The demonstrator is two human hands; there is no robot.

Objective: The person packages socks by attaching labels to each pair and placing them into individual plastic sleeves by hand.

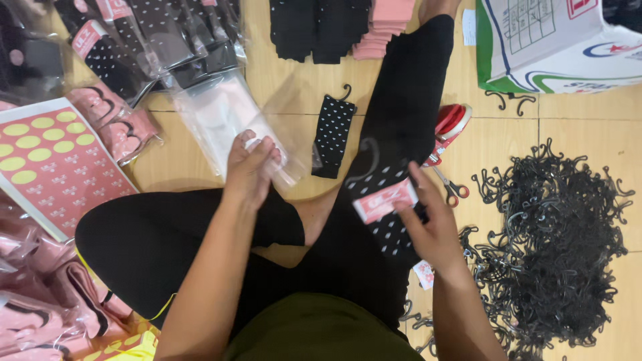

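Left hand (251,167) grips a clear plastic sleeve bag (231,124) by its near end, fingers curled round it, above the left knee. Right hand (431,224) pinches a folded pair of black white-dotted socks w/ pink paper band (384,200), held over the right leg. Another dotted black sock pair on a hook (333,134) lies on the wooden floor (575,113) btwn the legs. Small red-handled scissors (453,189) just beside right hand; heap of black plastic hooks (555,247) further right.
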